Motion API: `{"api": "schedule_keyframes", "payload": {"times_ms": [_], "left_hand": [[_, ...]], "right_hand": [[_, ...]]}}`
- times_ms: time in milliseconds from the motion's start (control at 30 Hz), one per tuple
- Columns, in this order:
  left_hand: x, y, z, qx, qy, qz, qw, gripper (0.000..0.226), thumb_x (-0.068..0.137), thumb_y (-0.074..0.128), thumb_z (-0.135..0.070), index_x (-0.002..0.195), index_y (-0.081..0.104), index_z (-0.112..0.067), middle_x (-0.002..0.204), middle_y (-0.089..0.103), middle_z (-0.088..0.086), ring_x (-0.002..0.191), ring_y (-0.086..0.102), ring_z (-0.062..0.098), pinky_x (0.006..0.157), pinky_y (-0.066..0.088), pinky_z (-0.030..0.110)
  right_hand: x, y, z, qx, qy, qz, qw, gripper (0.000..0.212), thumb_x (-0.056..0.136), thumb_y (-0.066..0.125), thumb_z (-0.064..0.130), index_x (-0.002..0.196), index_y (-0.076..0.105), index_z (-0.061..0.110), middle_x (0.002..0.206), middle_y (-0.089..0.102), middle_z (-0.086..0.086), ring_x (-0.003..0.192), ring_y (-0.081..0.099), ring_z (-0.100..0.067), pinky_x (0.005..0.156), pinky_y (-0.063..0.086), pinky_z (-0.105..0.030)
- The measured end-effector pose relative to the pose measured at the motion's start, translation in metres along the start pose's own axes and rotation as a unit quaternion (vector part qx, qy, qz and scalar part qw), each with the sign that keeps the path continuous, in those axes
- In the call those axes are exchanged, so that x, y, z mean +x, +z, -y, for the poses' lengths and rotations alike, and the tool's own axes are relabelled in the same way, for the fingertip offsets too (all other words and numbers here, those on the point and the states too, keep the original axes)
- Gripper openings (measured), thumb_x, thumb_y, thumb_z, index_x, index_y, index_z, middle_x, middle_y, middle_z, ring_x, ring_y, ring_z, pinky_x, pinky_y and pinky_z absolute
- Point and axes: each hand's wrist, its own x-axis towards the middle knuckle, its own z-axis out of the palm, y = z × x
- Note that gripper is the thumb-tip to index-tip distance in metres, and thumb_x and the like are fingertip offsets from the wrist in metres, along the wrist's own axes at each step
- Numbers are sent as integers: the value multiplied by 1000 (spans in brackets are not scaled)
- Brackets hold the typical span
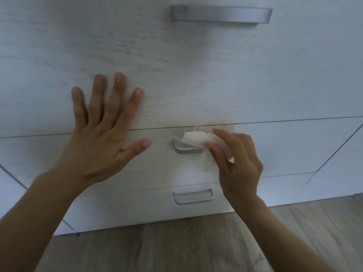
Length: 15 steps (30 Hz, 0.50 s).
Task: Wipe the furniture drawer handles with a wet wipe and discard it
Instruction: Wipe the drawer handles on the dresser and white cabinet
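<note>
Her right hand [235,160] pinched the wet wipe [196,141] over the middle handle [187,149]; left hand [102,134] lay spread flat; the loosely bunched wipe could slip

wet wipe [194,141] white | handles [221,15] grey | drawer front [196,75] pale woodgrain

Half-hidden handle

My wipe [196,141] and right hand [237,163] cover the middle handle's [186,150] right half; both forearms leave the frame.

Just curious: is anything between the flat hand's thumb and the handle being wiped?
Nothing: in the head view, only bare drawer front separates the left hand from the middle handle under the wipe.
</note>
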Motion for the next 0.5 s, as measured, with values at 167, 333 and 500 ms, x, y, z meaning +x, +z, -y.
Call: {"api": "schedule_keyframes", "payload": {"times_ms": [167,333,500], "left_hand": [[2,3,-3,5,-8,-12,1000,73,95,14,-62,149,-3,-16,151,-28,-4,138,-27,18,108,-22,41],[3,1,-4,-2,-9,1,1000,74,94,14,-62,149,-5,-16,154,-23,6,136,-30,16,107,-23,40],[4,0,-6,-8,-18,2,1000,74,95,15,-62,149,-1,-14,149,-1,22,136,-30,15,107,-23,39]], "right_hand": [[-13,7,-3,-6,-47,38,998,29,96,58,28,89,73,3,91,71,-7,91,65,-20,86,50,-29],[-9,23,11,-27,-37,24,999,32,95,57,34,86,74,8,83,71,-1,78,65,-17,79,45,-24],[-10,11,-6,-79,-41,31,996,33,92,61,38,85,72,8,81,69,-3,80,60,-21,79,44,-30]]}}
